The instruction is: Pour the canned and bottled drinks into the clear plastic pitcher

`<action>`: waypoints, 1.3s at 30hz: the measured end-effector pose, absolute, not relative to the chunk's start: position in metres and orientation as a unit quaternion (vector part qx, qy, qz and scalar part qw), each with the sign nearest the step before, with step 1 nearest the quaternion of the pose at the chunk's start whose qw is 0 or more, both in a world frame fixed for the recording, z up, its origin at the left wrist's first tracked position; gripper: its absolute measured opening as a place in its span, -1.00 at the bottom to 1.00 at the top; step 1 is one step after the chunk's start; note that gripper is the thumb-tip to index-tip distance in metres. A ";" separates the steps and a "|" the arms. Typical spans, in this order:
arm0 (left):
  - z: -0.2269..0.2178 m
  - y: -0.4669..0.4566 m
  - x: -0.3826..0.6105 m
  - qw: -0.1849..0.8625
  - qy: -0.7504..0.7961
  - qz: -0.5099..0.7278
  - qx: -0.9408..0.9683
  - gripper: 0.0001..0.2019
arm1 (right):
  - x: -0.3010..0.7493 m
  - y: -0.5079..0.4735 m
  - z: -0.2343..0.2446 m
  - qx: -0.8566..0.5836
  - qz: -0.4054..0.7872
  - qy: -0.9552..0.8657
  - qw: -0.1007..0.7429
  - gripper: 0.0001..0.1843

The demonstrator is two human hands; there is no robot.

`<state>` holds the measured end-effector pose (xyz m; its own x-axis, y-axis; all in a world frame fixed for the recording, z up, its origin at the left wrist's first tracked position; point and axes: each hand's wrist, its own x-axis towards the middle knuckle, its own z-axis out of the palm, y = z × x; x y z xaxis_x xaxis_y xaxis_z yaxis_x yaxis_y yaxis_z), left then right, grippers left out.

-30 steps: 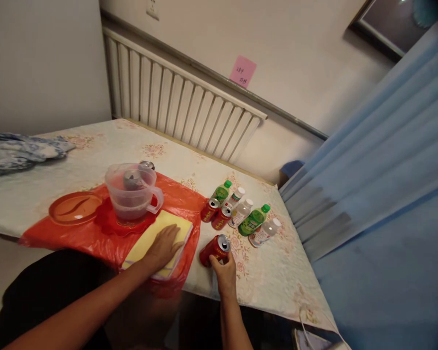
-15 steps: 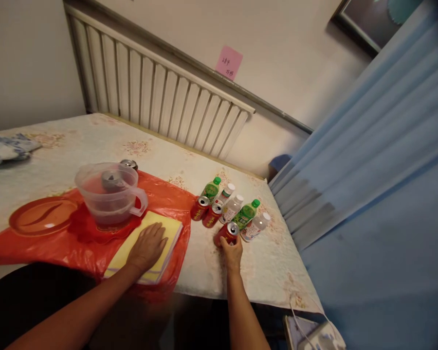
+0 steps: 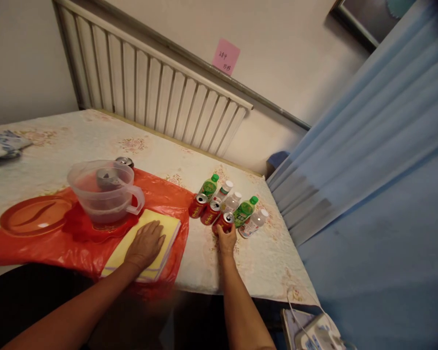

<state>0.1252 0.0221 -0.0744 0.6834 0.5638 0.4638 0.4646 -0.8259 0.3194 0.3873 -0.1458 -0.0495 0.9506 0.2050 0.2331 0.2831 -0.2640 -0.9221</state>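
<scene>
My left hand (image 3: 146,244) lies flat, fingers stretched out, on a folded yellow cloth (image 3: 168,227). With my right hand (image 3: 227,239) I grip a red drink can (image 3: 223,222) at the right end of a short row. Beside it stand two more red cans, the middle can (image 3: 210,214) and the left can (image 3: 198,206). Behind them are a green-capped bottle (image 3: 209,185), a white-capped bottle (image 3: 223,190), another white-capped bottle (image 3: 233,201), a larger green bottle (image 3: 246,210) and a milky bottle (image 3: 254,223).
A clear plastic measuring jug (image 3: 102,194) sits on a red scalloped dish (image 3: 82,228) over a red plastic sheet (image 3: 160,187). An orange lid (image 3: 32,214) lies left, a dark can (image 3: 125,162) behind the jug. A radiator (image 3: 149,87) and a blue curtain (image 3: 368,170) border the table.
My right hand has moved the red can left and slightly away from me, close against the middle can. My left hand stays on the yellow cloth. The view has shifted slightly.
</scene>
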 end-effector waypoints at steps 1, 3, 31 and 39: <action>-0.074 0.022 0.125 0.090 0.280 0.281 0.914 -0.65 | 0.388 -0.147 -0.052 -0.792 -0.034 -0.159 0.588 -0.30; -0.073 0.022 0.125 0.088 0.277 0.279 0.915 -0.65 | 0.387 -0.150 -0.059 -0.787 -0.034 -0.174 0.591 -0.28; -0.075 0.024 0.124 0.084 0.279 0.275 0.916 -0.62 | 0.394 -0.155 -0.082 -0.806 -0.065 -0.215 0.547 -0.45; -0.076 0.024 0.125 0.079 0.283 0.277 0.915 -0.62 | 0.397 -0.154 -0.085 -0.809 -0.071 -0.215 0.543 -0.45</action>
<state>0.1249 0.0241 -0.0762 0.6865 0.5618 0.4617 0.4740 -0.8272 0.3018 0.3973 -0.1536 -0.0848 0.8970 0.2713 0.3489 0.4256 -0.3175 -0.8474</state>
